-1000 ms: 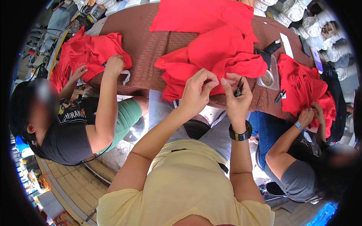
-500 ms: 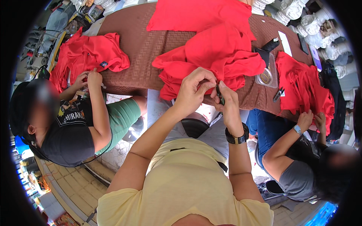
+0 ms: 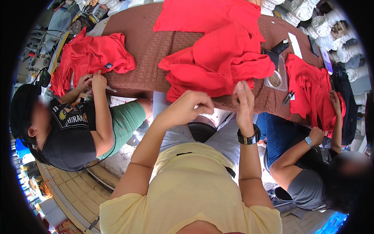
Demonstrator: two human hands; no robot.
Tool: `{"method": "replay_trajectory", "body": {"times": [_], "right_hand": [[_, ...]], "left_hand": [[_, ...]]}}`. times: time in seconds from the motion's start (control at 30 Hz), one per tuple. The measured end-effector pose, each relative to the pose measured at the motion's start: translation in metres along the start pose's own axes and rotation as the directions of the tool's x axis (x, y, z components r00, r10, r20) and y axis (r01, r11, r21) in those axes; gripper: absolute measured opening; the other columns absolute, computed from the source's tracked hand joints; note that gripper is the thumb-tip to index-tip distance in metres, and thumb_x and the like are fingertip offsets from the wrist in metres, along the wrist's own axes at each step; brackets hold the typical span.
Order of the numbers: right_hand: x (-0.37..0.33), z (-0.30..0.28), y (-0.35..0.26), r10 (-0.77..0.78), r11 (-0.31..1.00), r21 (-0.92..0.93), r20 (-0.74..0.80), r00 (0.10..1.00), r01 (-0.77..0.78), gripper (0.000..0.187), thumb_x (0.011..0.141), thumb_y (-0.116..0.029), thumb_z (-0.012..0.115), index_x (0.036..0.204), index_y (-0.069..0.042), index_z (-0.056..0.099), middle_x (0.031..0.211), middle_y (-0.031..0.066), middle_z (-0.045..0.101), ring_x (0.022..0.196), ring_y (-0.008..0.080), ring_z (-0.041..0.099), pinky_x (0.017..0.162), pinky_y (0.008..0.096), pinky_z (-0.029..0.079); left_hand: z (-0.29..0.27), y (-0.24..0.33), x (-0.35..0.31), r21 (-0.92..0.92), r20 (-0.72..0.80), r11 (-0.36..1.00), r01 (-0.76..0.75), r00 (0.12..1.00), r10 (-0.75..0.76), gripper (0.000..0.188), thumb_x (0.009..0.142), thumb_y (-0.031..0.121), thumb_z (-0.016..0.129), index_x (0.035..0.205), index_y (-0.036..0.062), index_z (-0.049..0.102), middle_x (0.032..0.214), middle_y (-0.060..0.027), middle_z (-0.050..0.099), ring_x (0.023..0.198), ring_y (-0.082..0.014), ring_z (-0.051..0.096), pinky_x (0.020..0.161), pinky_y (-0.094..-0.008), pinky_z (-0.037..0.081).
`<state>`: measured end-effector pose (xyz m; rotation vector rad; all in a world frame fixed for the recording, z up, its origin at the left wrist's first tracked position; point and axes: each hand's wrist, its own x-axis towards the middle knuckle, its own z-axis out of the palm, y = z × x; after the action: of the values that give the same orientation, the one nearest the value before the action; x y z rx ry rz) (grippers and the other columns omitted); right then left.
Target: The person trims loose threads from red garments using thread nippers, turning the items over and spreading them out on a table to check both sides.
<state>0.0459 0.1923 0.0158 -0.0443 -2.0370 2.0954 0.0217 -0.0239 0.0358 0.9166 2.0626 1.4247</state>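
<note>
My left hand point(image 3: 193, 105) hovers at the table's near edge with its fingers curled together. Whatever they pinch, if anything, is too small to make out. To its right, my right hand point(image 3: 244, 102) is raised with fingers closed around small dark thread snips point(image 3: 237, 100), mostly hidden in the palm. A gap separates the two hands. Just beyond them a crumpled red garment point(image 3: 218, 58) lies heaped on the table, its near folds hanging over the edge. Neither hand plainly grips the cloth.
A brown patterned cloth covers the table point(image 3: 140, 50). Another red fabric piece point(image 3: 206, 15) lies behind. On the right are a clear plastic box point(image 3: 281, 80), a second dark hand tool point(image 3: 288, 98) and a red garment point(image 3: 311, 85). Seated people work on red garments at both sides.
My hands were together over the snips; they have come apart, the left moving left and down, the right moving right. The right-hand person has lowered one hand and raised the other.
</note>
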Motion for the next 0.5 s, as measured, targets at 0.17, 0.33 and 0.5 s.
{"method": "replay_trajectory", "body": {"times": [0.17,0.33,0.5], "right_hand": [[0.001,0.004,0.001,-0.086,0.971,-0.227,-0.069,0.994,0.068,0.02,0.093,-0.015,0.074,0.099,0.0,0.062,0.084,-0.0025,0.054,0.063,0.0011,0.037,0.054,0.0218,0.029],[0.006,0.007,-0.005,0.064,0.997,0.037,-0.034,0.997,-0.063,0.021,0.095,-0.016,0.073,0.107,-0.002,0.063,0.089,-0.0035,0.055,0.062,-0.0004,0.038,0.052,0.0199,0.028],[0.006,0.005,-0.005,0.129,0.973,0.193,0.004,0.992,-0.127,0.019,0.096,-0.016,0.072,0.11,-0.005,0.064,0.09,-0.0038,0.055,0.064,0.0001,0.04,0.052,0.019,0.03]], "left_hand": [[0.008,0.006,0.004,0.069,-0.367,0.997,-0.035,0.929,0.058,0.016,0.087,0.001,0.073,0.102,-0.0011,0.066,0.097,-0.0094,0.061,0.085,-0.0191,0.066,0.076,-0.0323,0.053],[0.011,0.01,0.024,0.2,-0.658,0.976,-0.082,0.727,0.196,0.02,0.086,0.001,0.072,0.105,0.0018,0.066,0.102,-0.0099,0.06,0.086,-0.0201,0.061,0.077,-0.0331,0.052],[-0.006,0.009,0.045,0.541,-0.582,0.839,-0.063,0.692,0.428,0.012,0.09,0.004,0.068,0.102,0.0054,0.068,0.099,-0.0075,0.066,0.095,-0.0237,0.056,0.088,-0.037,0.045]]}}
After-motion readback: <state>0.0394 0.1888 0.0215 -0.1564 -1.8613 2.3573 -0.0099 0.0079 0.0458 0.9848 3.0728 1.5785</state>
